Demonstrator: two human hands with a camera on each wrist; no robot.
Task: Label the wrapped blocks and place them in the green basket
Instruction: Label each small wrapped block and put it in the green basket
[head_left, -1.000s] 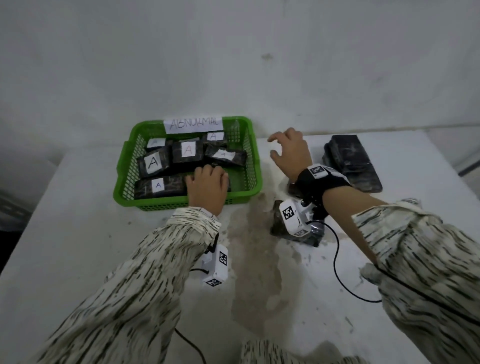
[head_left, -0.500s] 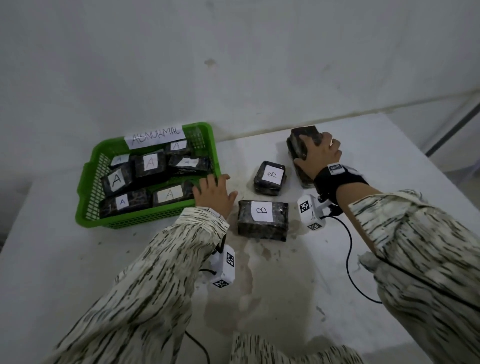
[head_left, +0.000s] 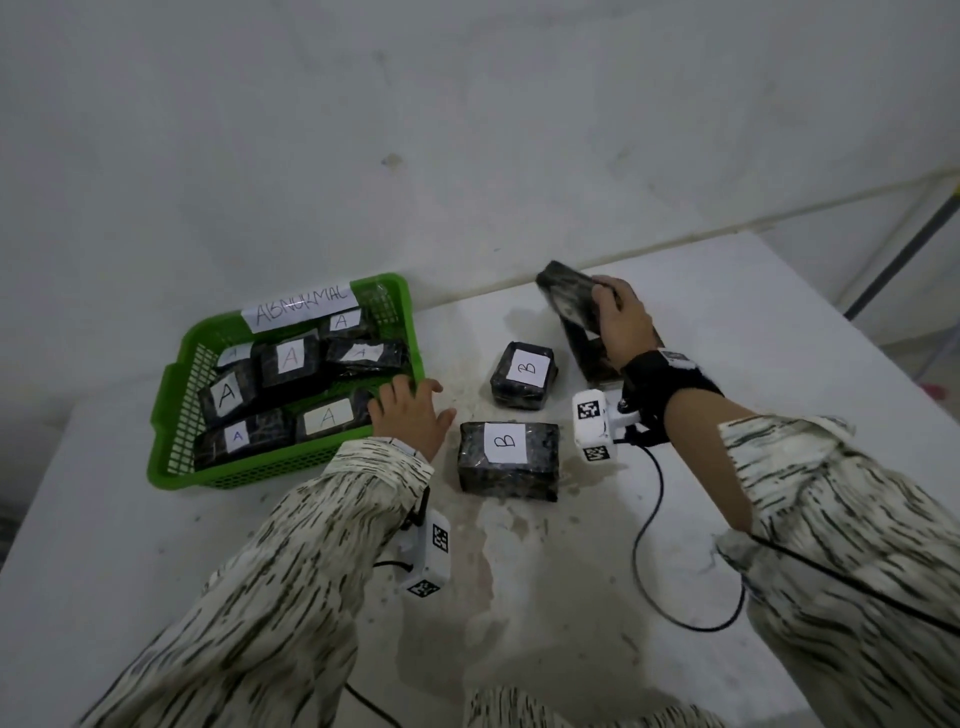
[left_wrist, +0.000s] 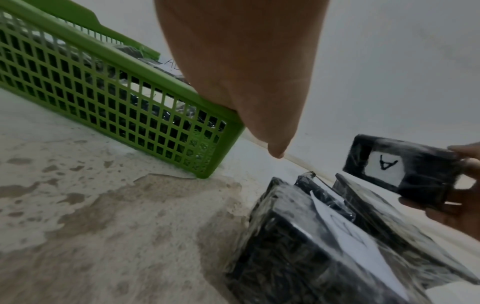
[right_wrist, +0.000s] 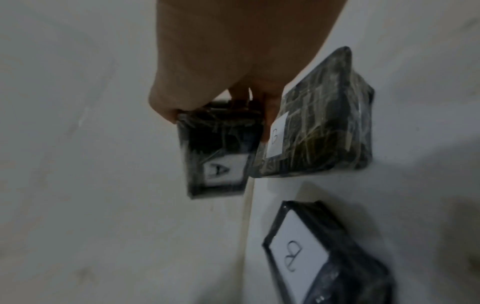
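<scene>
The green basket (head_left: 249, 475) stands at the left with several black wrapped blocks marked A (head_left: 290, 358) inside. My left hand (head_left: 410, 402) rests with straight fingers on the basket's near right corner (left_wrist: 207, 115). My right hand (head_left: 605, 306) grips a black wrapped block (head_left: 566, 299), tilted and raised above another block (head_left: 589, 358). The held block shows an A label (left_wrist: 384, 168) (right_wrist: 218, 170). Two B-marked blocks (head_left: 524, 374) (head_left: 509, 460) lie on the table between my hands.
A paper sign reading ABNORMAL (head_left: 301, 306) hangs on the basket's far rim. The white table (head_left: 753, 374) is stained in its middle and meets a wall behind. Camera cables trail from both wrists over the near table.
My right hand has lifted the top block off the block beneath it and tilted it up. My left hand stays at the basket's corner.
</scene>
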